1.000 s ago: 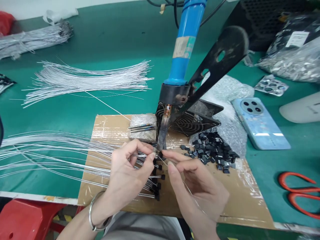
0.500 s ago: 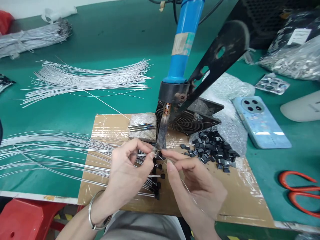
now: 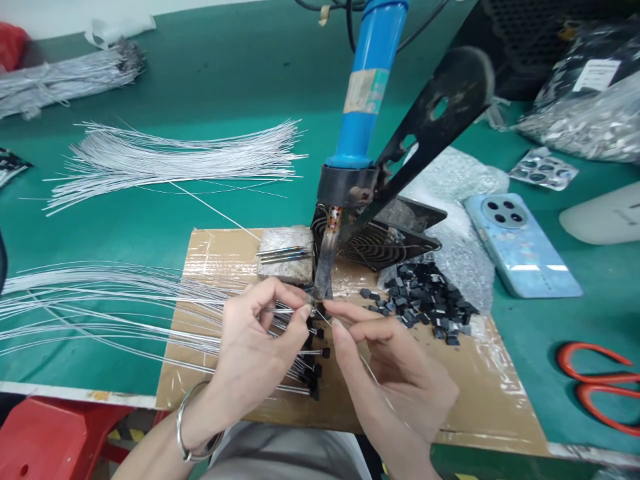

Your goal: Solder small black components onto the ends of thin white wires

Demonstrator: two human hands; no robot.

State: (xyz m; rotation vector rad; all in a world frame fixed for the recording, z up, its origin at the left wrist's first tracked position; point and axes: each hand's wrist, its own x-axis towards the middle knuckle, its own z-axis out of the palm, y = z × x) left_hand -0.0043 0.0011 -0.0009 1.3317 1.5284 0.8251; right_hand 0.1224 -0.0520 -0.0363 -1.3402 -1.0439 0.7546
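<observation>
A blue-handled soldering iron (image 3: 359, 127) hangs tip-down in a black metal bracket (image 3: 435, 117). Just below its tip, my left hand (image 3: 260, 340) is closed in a pinch on a thin wire whose end is at the iron; the small part on that end is mostly hidden by fingertips. Closed between thumb and fingers of my right hand (image 3: 395, 373) is a strand of solder wire (image 3: 370, 370), its end reaching the same spot. Beneath my left hand lie white wires (image 3: 195, 303) with black connectors (image 3: 313, 383) on their ends.
Cardboard (image 3: 480, 400) covers the work area. Behind the hands are a wrapped block (image 3: 286, 270) with metal rods and a black fan (image 3: 380, 243). Black connector pieces (image 3: 425, 293), a blue phone (image 3: 530, 247) and red-handled scissors (image 3: 585, 380) are at right. Another wire bundle (image 3: 175, 157) lies behind.
Both hands hold nearly the same pose at the iron's tip. My right hand has shifted very slightly to the right; nothing has been let go.
</observation>
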